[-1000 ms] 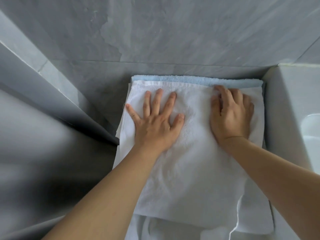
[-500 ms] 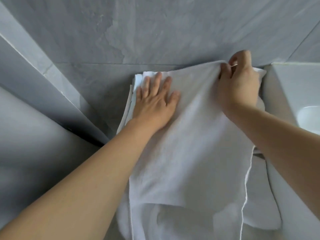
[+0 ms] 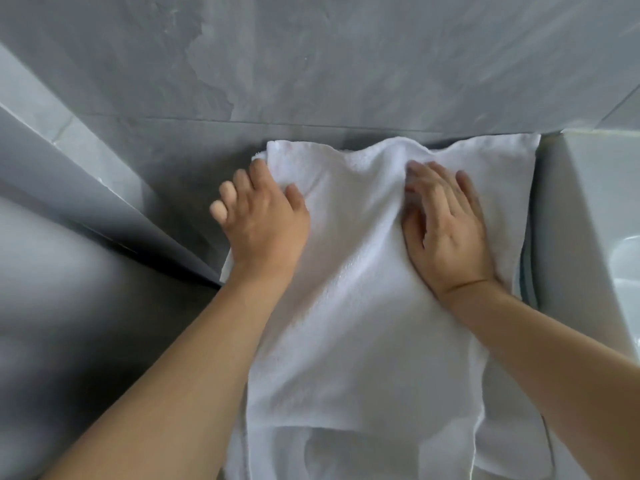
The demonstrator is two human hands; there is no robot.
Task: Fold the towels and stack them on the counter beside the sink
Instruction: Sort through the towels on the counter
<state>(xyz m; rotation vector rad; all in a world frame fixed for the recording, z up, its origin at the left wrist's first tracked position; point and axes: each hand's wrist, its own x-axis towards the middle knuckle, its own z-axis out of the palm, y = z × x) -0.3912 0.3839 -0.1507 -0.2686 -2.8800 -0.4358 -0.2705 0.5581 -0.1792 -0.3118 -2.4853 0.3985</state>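
White terry towel (image 3: 367, 306) runs lengthwise away from me toward the grey tiled wall (image 3: 346, 57); my left hand (image 3: 265, 220) pinches its left edge, my right hand (image 3: 446, 230) presses flat mid-cloth.

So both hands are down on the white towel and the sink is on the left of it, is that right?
Not quite. Both the left hand and the right hand are on the white towel, but the sink is to the right of it, not the left. The head view shows this.
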